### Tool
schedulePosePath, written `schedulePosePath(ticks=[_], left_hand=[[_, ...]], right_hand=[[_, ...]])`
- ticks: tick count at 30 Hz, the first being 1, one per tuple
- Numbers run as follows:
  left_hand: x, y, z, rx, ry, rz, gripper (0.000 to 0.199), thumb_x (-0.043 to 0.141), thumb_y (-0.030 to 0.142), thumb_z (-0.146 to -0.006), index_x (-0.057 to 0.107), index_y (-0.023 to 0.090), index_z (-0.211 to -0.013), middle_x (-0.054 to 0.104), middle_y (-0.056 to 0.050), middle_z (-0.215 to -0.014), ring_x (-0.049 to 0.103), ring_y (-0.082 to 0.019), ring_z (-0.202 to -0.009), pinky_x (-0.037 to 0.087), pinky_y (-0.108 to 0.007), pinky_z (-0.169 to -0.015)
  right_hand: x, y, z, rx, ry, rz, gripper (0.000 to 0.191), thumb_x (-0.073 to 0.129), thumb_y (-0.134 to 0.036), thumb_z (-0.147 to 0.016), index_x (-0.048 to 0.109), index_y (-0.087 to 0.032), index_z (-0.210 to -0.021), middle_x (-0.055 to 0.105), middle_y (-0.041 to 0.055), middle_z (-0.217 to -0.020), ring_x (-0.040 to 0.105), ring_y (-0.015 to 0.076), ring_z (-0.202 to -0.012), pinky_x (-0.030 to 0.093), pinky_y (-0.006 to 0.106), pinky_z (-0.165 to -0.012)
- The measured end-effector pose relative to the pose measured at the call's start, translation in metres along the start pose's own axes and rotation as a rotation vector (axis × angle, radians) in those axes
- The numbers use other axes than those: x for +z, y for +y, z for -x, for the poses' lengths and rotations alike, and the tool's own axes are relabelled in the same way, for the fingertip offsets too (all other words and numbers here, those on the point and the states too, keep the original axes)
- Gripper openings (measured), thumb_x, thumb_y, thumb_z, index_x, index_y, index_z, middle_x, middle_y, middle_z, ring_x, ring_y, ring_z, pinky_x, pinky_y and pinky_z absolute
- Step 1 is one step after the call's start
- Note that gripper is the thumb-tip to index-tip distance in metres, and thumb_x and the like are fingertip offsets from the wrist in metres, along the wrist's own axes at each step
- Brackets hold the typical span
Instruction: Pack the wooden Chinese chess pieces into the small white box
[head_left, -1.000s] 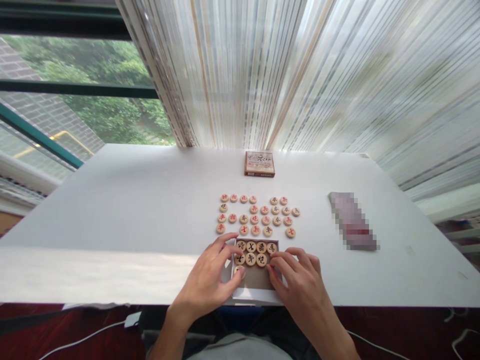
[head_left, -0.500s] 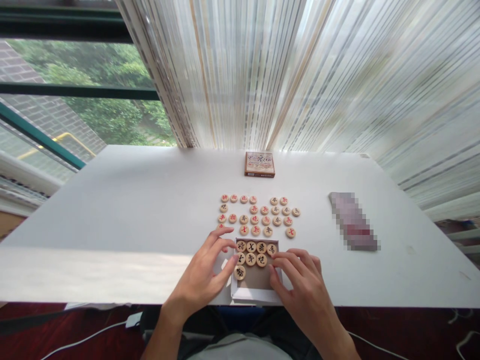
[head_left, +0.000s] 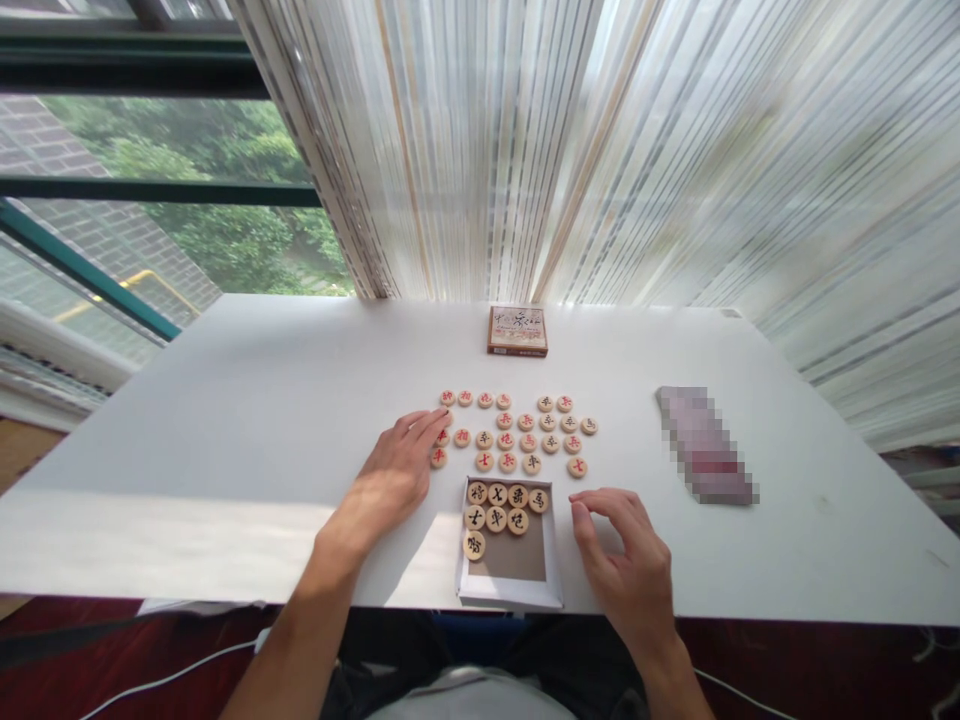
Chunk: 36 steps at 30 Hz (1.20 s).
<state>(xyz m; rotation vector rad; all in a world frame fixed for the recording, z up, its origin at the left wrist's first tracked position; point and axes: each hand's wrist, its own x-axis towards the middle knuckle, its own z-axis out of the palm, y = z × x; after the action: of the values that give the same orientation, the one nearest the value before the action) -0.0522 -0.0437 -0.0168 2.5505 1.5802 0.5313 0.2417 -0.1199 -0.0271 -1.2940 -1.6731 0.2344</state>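
My left hand [head_left: 401, 465] reaches over the left end of the rows of round wooden pieces, its fingertips on a piece in the second row that they mostly cover. Red and black characters mark the loose pieces, such as the red one [head_left: 506, 440]. Nearer me lies a shallow white box [head_left: 510, 590] with several black-marked pieces, among them one [head_left: 474, 545] alone in its third row. Right of the box, my right hand [head_left: 626, 560] hovers with thumb and forefinger close together; whether anything is between them is too small to tell.
A printed flat box [head_left: 517, 331] lies at the back of the white table [head_left: 262, 400]. To the right is a blurred-out flat object [head_left: 705, 445]. Beyond the table hang striped curtains, with a window at the left. The table's near edge runs just below the white box.
My left hand has left the white box and moved forward and left to the loose pieces. My right hand has drawn away from the box to the right.
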Motion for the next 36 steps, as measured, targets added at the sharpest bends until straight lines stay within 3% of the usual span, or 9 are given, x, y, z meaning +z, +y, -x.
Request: schedulePosePath(ticks=[19, 24, 29, 36], left_hand=[[-0.005, -0.003, -0.003, -0.029, -0.057, -0.014, 0.063, 0.039, -0.002, -0.087, 0.05, 0.018, -0.145, 0.054, -0.008, -0.15, 0.049, -0.025, -0.136, 0.045, -0.046, -0.113], [-0.009, -0.012, 0.007, -0.051, -0.004, -0.016, 0.054, 0.038, 0.006, -0.092, 0.052, 0.02, -0.142, 0.056, -0.009, -0.147, 0.052, -0.026, -0.133, 0.045, -0.047, -0.112], [-0.011, -0.02, 0.017, -0.112, 0.094, -0.041, 0.044, 0.044, 0.025, -0.1, 0.047, 0.021, -0.144, 0.055, -0.01, -0.146, 0.051, -0.027, -0.133, 0.044, -0.047, -0.114], [-0.004, -0.03, -0.002, -0.104, 0.019, -0.049, 0.038, 0.043, 0.025, -0.101, 0.058, 0.02, -0.135, 0.063, -0.01, -0.14, 0.057, -0.028, -0.126, 0.048, -0.049, -0.107]], right_hand=[[0.001, 0.001, -0.001, 0.116, -0.039, -0.05, 0.009, 0.061, -0.023, -0.096, 0.066, -0.024, -0.09, 0.071, 0.0038, -0.09, 0.065, 0.0229, -0.09, 0.053, 0.038, -0.082], [0.0, 0.001, -0.001, 0.126, -0.042, -0.061, 0.009, 0.061, -0.023, -0.097, 0.067, -0.024, -0.09, 0.071, 0.0033, -0.09, 0.065, 0.0223, -0.09, 0.052, 0.037, -0.082], [-0.001, 0.0, -0.002, 0.153, -0.053, -0.076, 0.009, 0.061, -0.024, -0.097, 0.067, -0.024, -0.09, 0.07, 0.0031, -0.09, 0.065, 0.0218, -0.089, 0.052, 0.036, -0.081], [0.0, 0.002, -0.002, 0.174, -0.06, -0.089, 0.01, 0.062, -0.026, -0.097, 0.067, -0.024, -0.089, 0.07, 0.0043, -0.09, 0.065, 0.022, -0.088, 0.052, 0.036, -0.08]])
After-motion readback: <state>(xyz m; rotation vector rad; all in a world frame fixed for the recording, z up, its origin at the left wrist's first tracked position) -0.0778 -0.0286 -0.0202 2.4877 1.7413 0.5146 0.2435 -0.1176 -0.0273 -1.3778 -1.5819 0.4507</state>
